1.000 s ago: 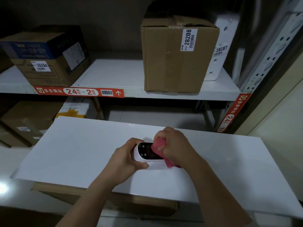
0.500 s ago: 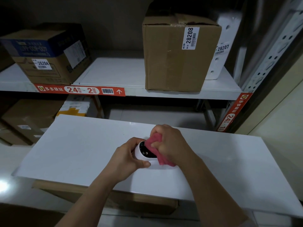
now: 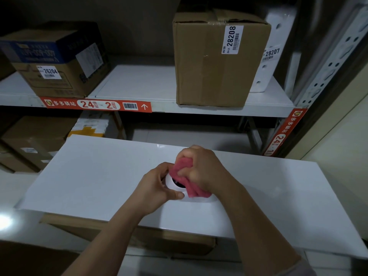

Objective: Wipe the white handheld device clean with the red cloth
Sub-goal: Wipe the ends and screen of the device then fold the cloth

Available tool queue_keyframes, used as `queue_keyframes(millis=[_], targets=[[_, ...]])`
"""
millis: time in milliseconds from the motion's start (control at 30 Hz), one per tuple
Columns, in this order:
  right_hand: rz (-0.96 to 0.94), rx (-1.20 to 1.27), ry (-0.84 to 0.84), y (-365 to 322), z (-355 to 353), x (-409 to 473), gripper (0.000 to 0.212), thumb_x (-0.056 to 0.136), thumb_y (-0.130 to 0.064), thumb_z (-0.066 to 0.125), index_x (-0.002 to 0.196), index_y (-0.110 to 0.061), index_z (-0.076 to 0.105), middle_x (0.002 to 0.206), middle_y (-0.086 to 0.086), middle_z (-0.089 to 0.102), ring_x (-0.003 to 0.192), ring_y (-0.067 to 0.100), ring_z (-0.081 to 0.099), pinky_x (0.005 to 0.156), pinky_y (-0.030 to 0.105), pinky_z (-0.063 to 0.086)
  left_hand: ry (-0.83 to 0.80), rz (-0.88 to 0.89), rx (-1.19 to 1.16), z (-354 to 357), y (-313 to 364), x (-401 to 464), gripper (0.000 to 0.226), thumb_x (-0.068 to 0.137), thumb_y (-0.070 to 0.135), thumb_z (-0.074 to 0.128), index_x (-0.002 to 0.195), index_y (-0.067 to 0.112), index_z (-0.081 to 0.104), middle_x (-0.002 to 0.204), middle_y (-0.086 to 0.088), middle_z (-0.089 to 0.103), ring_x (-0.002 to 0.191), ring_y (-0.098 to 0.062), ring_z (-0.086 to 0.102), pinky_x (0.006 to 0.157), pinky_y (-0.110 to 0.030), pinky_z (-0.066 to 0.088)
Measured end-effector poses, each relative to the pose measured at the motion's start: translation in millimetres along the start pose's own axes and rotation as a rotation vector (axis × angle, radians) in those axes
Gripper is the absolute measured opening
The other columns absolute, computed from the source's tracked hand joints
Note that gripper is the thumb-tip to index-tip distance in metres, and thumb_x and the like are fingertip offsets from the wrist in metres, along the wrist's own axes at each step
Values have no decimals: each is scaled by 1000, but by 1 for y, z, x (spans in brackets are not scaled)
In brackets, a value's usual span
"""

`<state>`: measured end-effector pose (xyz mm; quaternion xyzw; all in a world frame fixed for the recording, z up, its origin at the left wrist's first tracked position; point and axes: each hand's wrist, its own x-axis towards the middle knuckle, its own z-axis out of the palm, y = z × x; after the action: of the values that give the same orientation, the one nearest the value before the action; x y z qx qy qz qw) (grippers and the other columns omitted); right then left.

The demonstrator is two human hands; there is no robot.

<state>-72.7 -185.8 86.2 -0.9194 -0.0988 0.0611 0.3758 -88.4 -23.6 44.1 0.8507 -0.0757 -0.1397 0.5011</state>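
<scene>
I see the white device (image 3: 175,186) lying on the white board (image 3: 89,176), mostly hidden. The left hand (image 3: 154,188) pinches its near end, thumb against the edge. The right hand (image 3: 201,170) is bunched tight around the red cloth (image 3: 184,172), pressed onto the device's dark screen.

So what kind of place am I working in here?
Most likely a parcel pickup station or stockroom: metal shelving with a red rack tag reading 24-2, and cardboard boxes carrying numbered barcode labels such as 28208.
</scene>
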Motion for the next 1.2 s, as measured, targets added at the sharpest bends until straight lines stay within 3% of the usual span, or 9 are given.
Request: queue_keyframes(millis=[133,233,300,467,700,800,933,1067,1200], targets=[[85,-115,80,13,-4,-1,13,73,-13,65,84,-21,66,91,-4,56,83,16,54,68,25,39,-7,-12,-11,-1,-2,1,60,60,8,87,109,29,60,106,9,70,97,-13,66,88,-33,56],[85,4,-92,12,-14,-7,21,64,-9,71,80,-23,68,82,-11,55,78,10,55,64,18,44,-5,-2,-17,-1,-3,1,60,59,6,87,108,29,61,106,8,70,97,-13,66,88,-34,56],[50,51,-172,4,-15,-9,23,63,-11,74,79,-27,67,84,-11,57,80,8,56,68,22,49,-13,13,-4,-1,-1,1,57,61,8,88,107,30,61,104,8,70,95,-14,66,87,-33,56],[-17,-9,2,-1,-1,-1,15,71,-15,69,84,-23,66,92,-3,58,81,13,56,71,30,48,-1,17,3,1,-2,0,55,60,12,87,104,30,60,99,8,71,89,-12,67,82,-31,57],[187,-168,96,37,-5,-3,13,77,-13,62,86,-23,62,95,0,57,88,19,55,69,26,38,4,-17,0,0,-5,0,59,62,9,87,106,33,57,104,9,69,97,-11,65,85,-28,57],[201,-247,26,39,-14,-6,16,71,-9,63,80,-22,62,89,-1,60,85,19,57,66,28,41,12,-36,3,0,-6,1,56,64,9,86,106,33,56,103,10,68,97,-10,64,84,-28,56],[173,-101,-110,33,-15,-9,19,62,-8,65,73,-23,62,78,-4,62,78,16,60,68,32,52,6,-61,12,-2,-6,1,55,66,10,85,106,34,54,105,12,67,96,-9,64,81,-23,54],[145,-245,37,42,-6,-6,14,71,-11,58,79,-22,61,84,0,57,82,21,57,64,29,44,5,-72,8,-2,-5,0,55,69,11,83,106,36,52,104,17,64,94,-4,62,73,-12,48],[153,-298,153,49,-3,-6,12,78,-14,54,86,-22,59,93,3,55,87,27,56,74,34,48,18,-103,-4,-2,-4,1,51,72,12,81,107,36,53,103,16,65,94,-5,62,79,-23,54]])
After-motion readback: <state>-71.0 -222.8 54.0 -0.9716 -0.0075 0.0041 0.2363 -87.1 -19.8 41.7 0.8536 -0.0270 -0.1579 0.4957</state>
